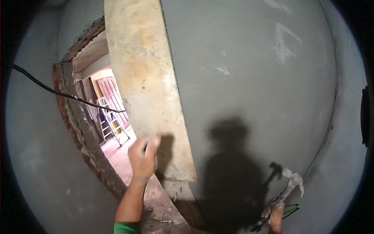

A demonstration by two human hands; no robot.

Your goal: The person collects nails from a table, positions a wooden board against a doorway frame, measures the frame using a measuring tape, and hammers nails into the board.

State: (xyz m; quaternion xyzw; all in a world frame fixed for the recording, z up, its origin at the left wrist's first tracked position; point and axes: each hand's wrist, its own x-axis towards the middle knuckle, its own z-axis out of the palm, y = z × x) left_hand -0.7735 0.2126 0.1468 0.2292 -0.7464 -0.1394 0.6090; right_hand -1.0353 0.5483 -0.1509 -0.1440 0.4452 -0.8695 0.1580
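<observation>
My right hand, at the lower right, is wrapped round the handle of a claw hammer. The hammer's worn, pale-spattered head points up, with its claw to the right. My left hand is raised in front of the lower part of a long, stained, cream-coloured board. Its fingers are curled and pressed together; whatever they may pinch is too small or blurred to see. The board stands upright against the grey wall, along the edge of a doorway.
Left of the board, the doorway has a rough, broken brick edge. A black cable crosses it. Beyond stands a stepladder near a panelled door. Rubble lies below. Behind my right hand shows a thin green object.
</observation>
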